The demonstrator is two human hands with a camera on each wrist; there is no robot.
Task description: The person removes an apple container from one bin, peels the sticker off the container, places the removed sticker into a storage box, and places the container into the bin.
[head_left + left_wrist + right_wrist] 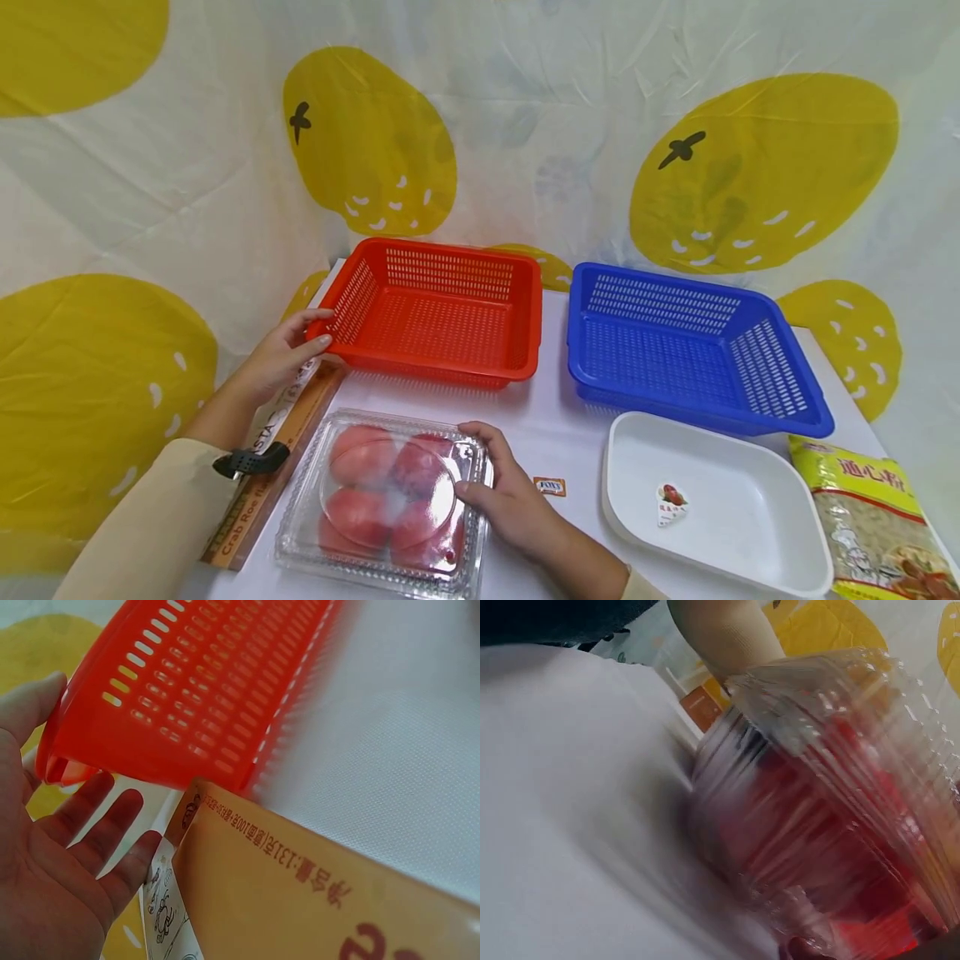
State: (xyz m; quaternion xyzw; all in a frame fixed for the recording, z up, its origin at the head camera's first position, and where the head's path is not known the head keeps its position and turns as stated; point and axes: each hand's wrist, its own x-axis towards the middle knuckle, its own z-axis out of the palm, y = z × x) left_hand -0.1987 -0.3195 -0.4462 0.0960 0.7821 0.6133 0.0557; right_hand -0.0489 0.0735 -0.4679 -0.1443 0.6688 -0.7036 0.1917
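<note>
In the head view, my left hand holds the near left corner of the red plastic basket. The left wrist view has the thumb and a finger about the basket's rim, the other fingers spread below. My right hand grips the right edge of a clear plastic clamshell box, thumb on the lid and fingers along the far right side. Inside the box are several round red fruits, perhaps peaches. In the right wrist view the clear box is blurred, and little of the hand shows.
A blue basket stands at the back right, with a white tray before it holding a small label. A yellow pasta bag lies far right. Long brown boxes lie under the left forearm. A small orange packet lies mid-table.
</note>
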